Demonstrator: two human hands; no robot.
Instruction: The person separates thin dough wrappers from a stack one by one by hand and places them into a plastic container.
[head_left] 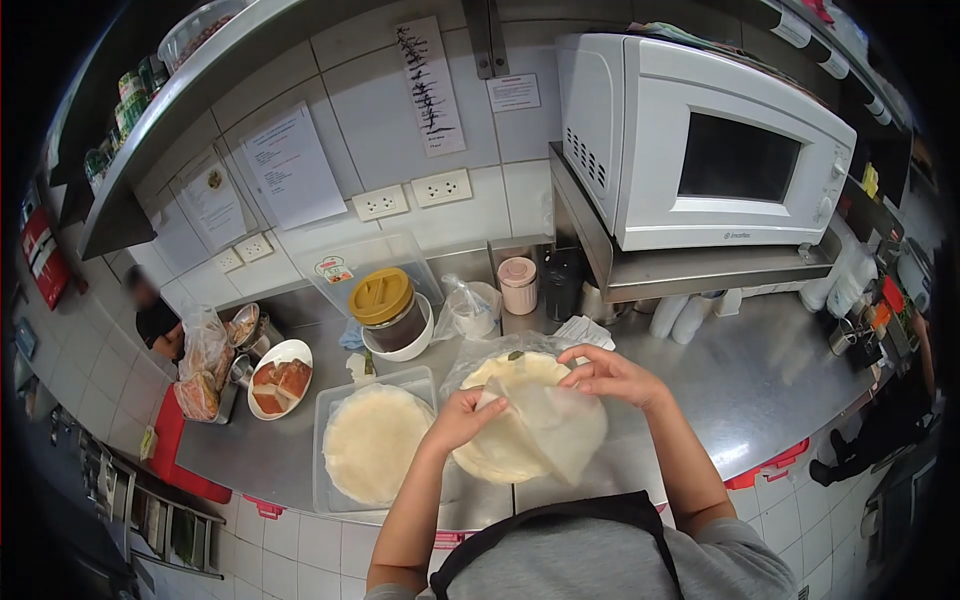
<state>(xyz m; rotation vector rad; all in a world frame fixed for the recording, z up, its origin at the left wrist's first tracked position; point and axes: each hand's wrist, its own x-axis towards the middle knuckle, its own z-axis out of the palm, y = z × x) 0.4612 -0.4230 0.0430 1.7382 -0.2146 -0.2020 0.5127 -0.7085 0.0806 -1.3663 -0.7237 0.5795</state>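
A thin, pale, translucent round wrapper sheet hangs folded between my hands. My left hand pinches its left side with thumb and fingers. At its upper right edge, my right hand grips it with bent fingers. Beneath it, partly hidden, lies a pile of round wrappers on a clear plastic bag. A small green piece shows at the pile's far edge. Left of my left hand, a clear plastic container holds more round pale sheets.
A yellow-lidded jar sits in a white bowl behind the container. Further left is an oval dish with brown-topped chunks. A pink canister stands at the back. The microwave overhangs the right side. Other people are at both edges.
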